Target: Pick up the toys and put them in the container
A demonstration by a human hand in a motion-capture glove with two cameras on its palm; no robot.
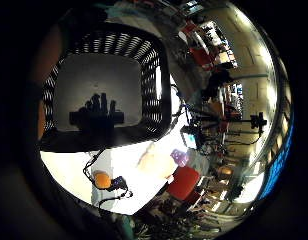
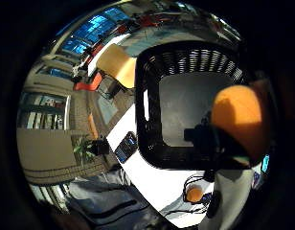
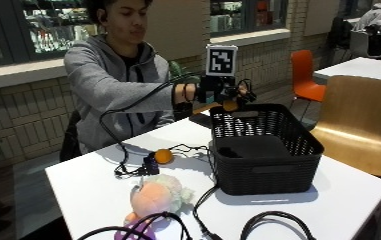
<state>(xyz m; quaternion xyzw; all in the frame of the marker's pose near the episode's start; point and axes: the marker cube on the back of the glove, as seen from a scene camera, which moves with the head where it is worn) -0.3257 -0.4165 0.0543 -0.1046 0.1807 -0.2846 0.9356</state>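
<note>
The right hand [image 3: 224,95] is hovering over the basket [image 3: 264,150], fingers curled round an orange toy [image 2: 237,120]. The drop is in hand: next, opening the fingers. A plush [image 3: 155,194] and ball [image 3: 163,156] are waiting on the surface [image 3: 77,190].

An orange ball [image 2: 237,115] is filling the view close to the palm, hanging over the black basket [image 2: 148,120], whose grey floor is showing. The basket is sitting on the white surface [image 2: 157,184], and a second orange ball [image 2: 194,194] is lying beside it among black cables [image 2: 186,211].
</note>
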